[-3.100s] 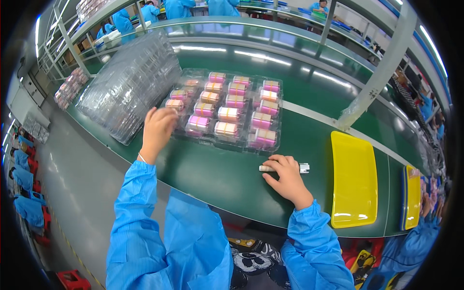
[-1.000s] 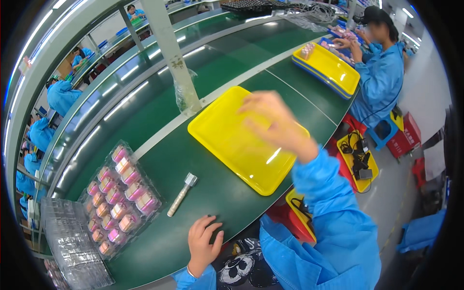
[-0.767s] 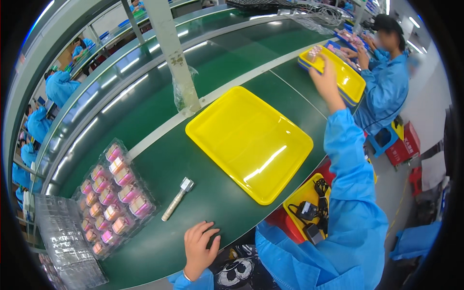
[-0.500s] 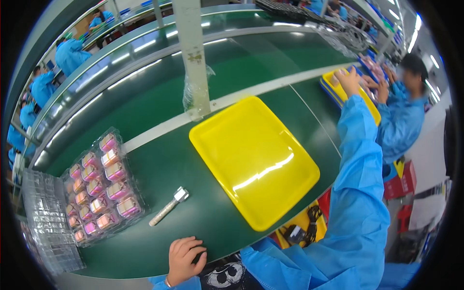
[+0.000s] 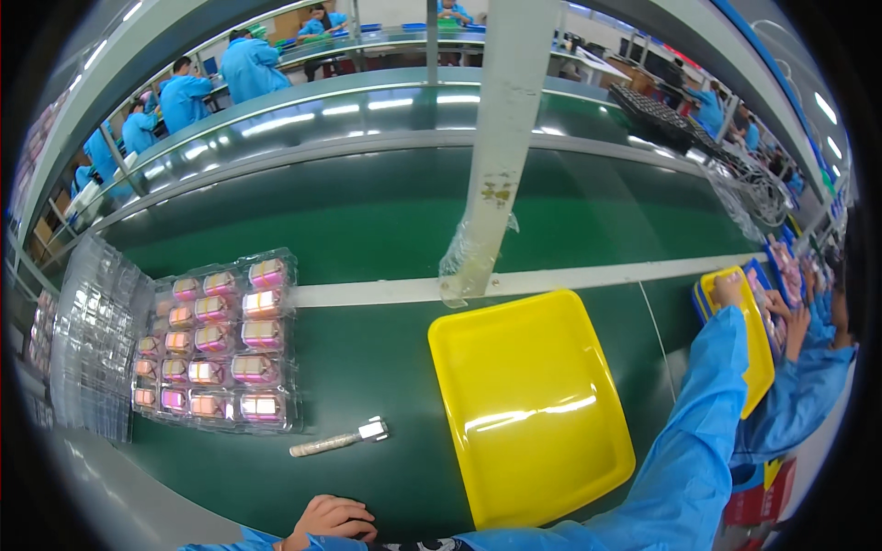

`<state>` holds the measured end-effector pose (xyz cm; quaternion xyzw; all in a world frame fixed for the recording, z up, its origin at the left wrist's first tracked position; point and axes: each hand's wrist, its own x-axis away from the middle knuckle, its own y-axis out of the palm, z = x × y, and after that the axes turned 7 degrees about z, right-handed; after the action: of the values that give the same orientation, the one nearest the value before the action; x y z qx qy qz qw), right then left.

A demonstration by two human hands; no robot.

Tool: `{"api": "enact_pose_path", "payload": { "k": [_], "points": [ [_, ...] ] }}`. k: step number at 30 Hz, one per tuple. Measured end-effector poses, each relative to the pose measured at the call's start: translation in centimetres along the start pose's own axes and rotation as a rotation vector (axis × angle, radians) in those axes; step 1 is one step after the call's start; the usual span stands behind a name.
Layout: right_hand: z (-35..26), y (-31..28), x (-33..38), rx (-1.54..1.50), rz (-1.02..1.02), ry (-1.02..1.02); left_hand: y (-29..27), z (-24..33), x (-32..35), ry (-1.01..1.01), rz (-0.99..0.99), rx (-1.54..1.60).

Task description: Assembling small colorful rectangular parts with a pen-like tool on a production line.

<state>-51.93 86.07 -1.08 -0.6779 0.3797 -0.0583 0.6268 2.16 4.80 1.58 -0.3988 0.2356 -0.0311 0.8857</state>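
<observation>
1. Now the right hand [image 5: 730,289] is reaching to the far yellow tray [image 5: 755,354] at the right edge, fingers gripping its rim.
2. Probably the tray is light, stiff and slippery; the rim is the best hold.
3. The left hand [image 5: 331,519] is resting loosely curled, empty, at the bottom.

The left hand [image 5: 329,520] sits at the bottom edge, its wrist cut off there and its fingers curled under, so what they touch cannot be told. The right hand [image 5: 729,288] is small and far off at the rim of the second yellow tray [image 5: 759,363]; its grip cannot be judged. A co-worker's sleeve [image 5: 797,404] hides that tray's far side.
</observation>
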Motion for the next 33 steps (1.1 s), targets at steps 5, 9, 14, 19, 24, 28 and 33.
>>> {"api": "enact_pose_path", "payload": {
  "k": [5, 9, 14, 19, 24, 28, 33],
  "points": [
    [0.6, 1.2, -2.2, 0.47, 0.003, -0.116, 0.5, -0.4, 0.2, -0.001, -0.024, -0.018],
    [-3.9, 1.0, 1.9, 0.031, 0.059, 0.114, 0.1, 1.0, 0.2, -0.047, -0.084, -0.082],
    [-1.3, -4.3, 2.4, -0.35, 0.296, 0.159, 0.3, -0.6, 0.5, -0.033, -0.095, -0.042],
    [-5.6, -5.3, 5.9, -0.265, 0.221, 0.272, 0.1, 0.9, 0.6, -0.089, -0.091, -0.059],
    [-2.1, -6.1, 5.2, -0.363, 0.3, 0.201, -0.2, -0.5, 1.3, -0.101, -0.208, -0.067],
    [-0.7, -6.0, 6.2, -0.389, 0.27, 0.179, -0.7, 0.6, -0.3, -0.093, -0.212, -0.082],
    [-2.1, -6.8, 8.2, -0.328, 0.412, 0.104, 0.0, 0.6, 0.1, -0.069, -0.122, -0.09]
  ]
}}
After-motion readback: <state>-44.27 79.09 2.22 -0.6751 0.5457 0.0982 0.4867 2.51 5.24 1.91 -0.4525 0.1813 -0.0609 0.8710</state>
